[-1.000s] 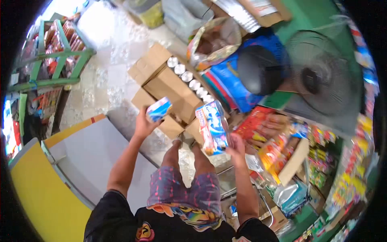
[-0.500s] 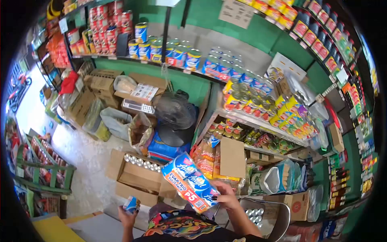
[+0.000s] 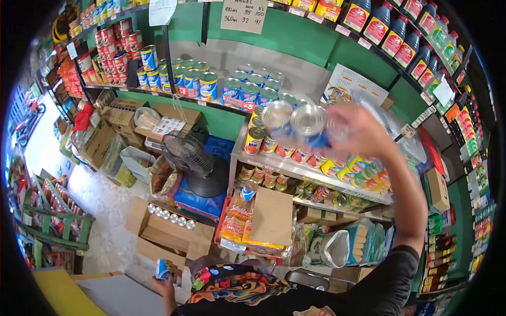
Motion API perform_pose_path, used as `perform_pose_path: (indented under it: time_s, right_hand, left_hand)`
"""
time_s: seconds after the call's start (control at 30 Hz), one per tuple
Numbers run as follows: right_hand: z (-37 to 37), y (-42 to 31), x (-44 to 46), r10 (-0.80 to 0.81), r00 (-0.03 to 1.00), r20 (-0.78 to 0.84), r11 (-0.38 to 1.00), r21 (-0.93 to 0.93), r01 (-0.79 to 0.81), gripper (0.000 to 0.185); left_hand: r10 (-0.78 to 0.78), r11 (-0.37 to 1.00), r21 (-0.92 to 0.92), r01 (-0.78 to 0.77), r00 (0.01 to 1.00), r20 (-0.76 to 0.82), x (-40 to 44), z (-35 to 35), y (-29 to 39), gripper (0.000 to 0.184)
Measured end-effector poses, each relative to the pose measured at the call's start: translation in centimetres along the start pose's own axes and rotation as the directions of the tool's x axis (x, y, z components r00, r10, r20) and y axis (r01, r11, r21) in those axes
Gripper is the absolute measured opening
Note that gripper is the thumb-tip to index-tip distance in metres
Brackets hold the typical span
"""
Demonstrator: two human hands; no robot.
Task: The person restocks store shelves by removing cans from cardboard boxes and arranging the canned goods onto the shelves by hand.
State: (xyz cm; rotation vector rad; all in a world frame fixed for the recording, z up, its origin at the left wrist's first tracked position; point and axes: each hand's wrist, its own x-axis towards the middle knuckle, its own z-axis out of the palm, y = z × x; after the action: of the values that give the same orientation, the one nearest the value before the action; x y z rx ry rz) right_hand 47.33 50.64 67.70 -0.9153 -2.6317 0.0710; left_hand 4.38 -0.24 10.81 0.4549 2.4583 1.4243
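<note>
My right hand (image 3: 363,129), blurred, is raised in front of the shelves, its fingers closed round one end of a pack of three evaporated milk cans (image 3: 308,121). The silver can tops face me, and the pack hangs above the rack of fruit-labelled cans (image 3: 316,159). Behind it, similar blue milk packs (image 3: 249,94) stand on the green-backed shelf. Low at my left side, my left hand (image 3: 165,285) grips a small blue-and-white can (image 3: 163,268). An open carton (image 3: 166,234) with a row of silver-topped cans (image 3: 171,216) sits on the floor nearby.
A black fan (image 3: 197,163) stands beyond the carton. Orange snack packs (image 3: 234,221) and a cardboard piece (image 3: 271,216) lie by the rack's front. Dark bottles (image 3: 379,26) line the upper right shelf. A white-grey tabletop (image 3: 126,295) is at the lower left.
My right hand has lifted the milk pack from waist level up and rightward to the shelf, tipping its can tops toward me. My left hand keeps its can low. The view has shifted.
</note>
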Motion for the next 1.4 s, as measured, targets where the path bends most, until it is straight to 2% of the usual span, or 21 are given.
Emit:
perform_pose_path:
  time_s: [0.03, 0.07, 0.13, 0.17, 0.23, 0.43, 0.53, 0.63, 0.73, 0.83, 0.9, 1.03, 1.13, 1.17, 1.27, 1.33, 1.37, 1.4]
  right_hand:
    - [-1.0, 1.1, 2.1, -0.004, 1.0, 0.018, 0.99, -0.142, 0.007, 0.065]
    - [-2.0, 1.8, 4.0, -0.003, 0.999, 0.035, 0.959, -0.282, 0.012, 0.064]
    - [-2.6, 3.3, 7.5, 0.157, 0.975, 0.156, 0.863, -0.502, -0.059, 0.062]
    - [-2.4, 5.1, 9.1, 0.185, 0.971, 0.152, 0.828, -0.557, -0.07, 0.06]
    - [-0.6, 9.8, 11.3, 0.246, 0.959, 0.143, 0.745, -0.661, -0.092, 0.056]
    - [2.1, 18.8, 14.6, 0.335, 0.939, -0.081, 0.685, -0.663, -0.302, 0.055]
    - [5.5, 28.2, 15.8, 0.283, 0.957, -0.067, 0.721, -0.643, -0.259, 0.053]
    - [7.6, 30.2, 16.1, 0.499, 0.867, 0.011, 0.72, -0.562, -0.407, 0.058]
    - [8.7, 29.4, 14.7, 0.664, 0.744, 0.073, 0.735, -0.242, -0.633, 0.057]
    - [11.8, 32.8, 13.3, 0.669, 0.737, 0.099, 0.742, -0.154, -0.653, 0.068]
    - [15.0, 36.4, 12.3, 0.681, 0.726, 0.093, 0.73, -0.019, -0.683, 0.072]
    - [17.9, 38.1, 11.6, 0.7, 0.708, 0.095, 0.667, 0.267, -0.695, 0.073]
    - [18.0, 36.4, 12.1, 0.702, 0.702, 0.121, 0.661, 0.258, -0.705, 0.075]
    - [17.0, 35.2, 12.7, 0.7, 0.693, 0.173, 0.659, 0.217, -0.72, 0.069]
    - [16.4, 36.7, 15.0, 0.752, 0.56, 0.346, 0.367, 0.487, -0.793, 0.063]
    - [19.2, 39.9, 16.1, 0.647, 0.753, 0.121, 0.657, 0.414, -0.63, 0.044]
    - [20.4, 39.7, 18.1, 0.672, 0.732, 0.112, 0.602, 0.494, -0.628, 0.038]
    - [21.4, 38.9, 19.0, 0.668, 0.74, 0.081, 0.631, 0.464, -0.621, 0.034]
  left_hand:
    - [0.044, 0.998, 0.048, -0.044, 0.999, 0.016, -0.6, 0.1, -0.4, 0.056]
    - [-0.006, 0.997, 0.077, 0.005, 1.0, 0.015, -1.3, 0.3, 0.1, 0.058]
    - [-0.104, 0.985, 0.136, 0.102, 0.995, 0.007, -3.0, 0.4, 3.3, 0.061]
    - [-0.076, 0.994, 0.074, 0.077, 0.997, -0.017, -3.2, 0.8, 1.5, 0.064]
    - [-0.208, 0.961, -0.183, 0.205, 0.978, 0.004, -3.6, 0.4, -1.0, 0.066]
    - [-0.288, 0.957, -0.037, 0.289, 0.957, 0.022, 0.0, 1.7, -1.3, 0.067]
    - [-0.303, 0.953, 0.004, 0.303, 0.953, 0.03, 2.2, 2.0, -0.6, 0.068]
    - [-0.306, 0.952, 0.037, 0.305, 0.952, 0.032, 4.6, 1.9, 0.1, 0.069]
    - [-0.301, 0.953, 0.055, 0.299, 0.954, 0.018, 6.1, 1.5, 0.8, 0.069]
    - [-0.291, 0.954, 0.075, 0.289, 0.957, 0.011, 7.2, 1.0, 1.5, 0.07]
    - [-0.285, 0.955, 0.081, 0.284, 0.958, 0.008, 7.7, 1.0, 2.1, 0.07]
    - [-0.273, 0.959, 0.088, 0.271, 0.962, 0.013, 8.5, 1.6, 3.2, 0.071]
    - [-0.272, 0.958, 0.096, 0.269, 0.962, 0.02, 8.6, 2.1, 3.9, 0.072]
    - [-0.273, 0.958, 0.098, 0.27, 0.962, 0.02, 8.6, 2.3, 4.0, 0.072]
    - [-0.276, 0.957, 0.097, 0.272, 0.961, 0.023, 8.4, 2.8, 4.4, 0.073]
    - [-0.279, 0.956, 0.1, 0.275, 0.96, 0.025, 8.1, 3.1, 4.5, 0.073]
    - [-0.281, 0.956, 0.099, 0.277, 0.96, 0.025, 7.9, 3.3, 4.5, 0.073]
    - [-0.283, 0.955, 0.098, 0.279, 0.959, 0.025, 7.6, 3.3, 4.5, 0.074]
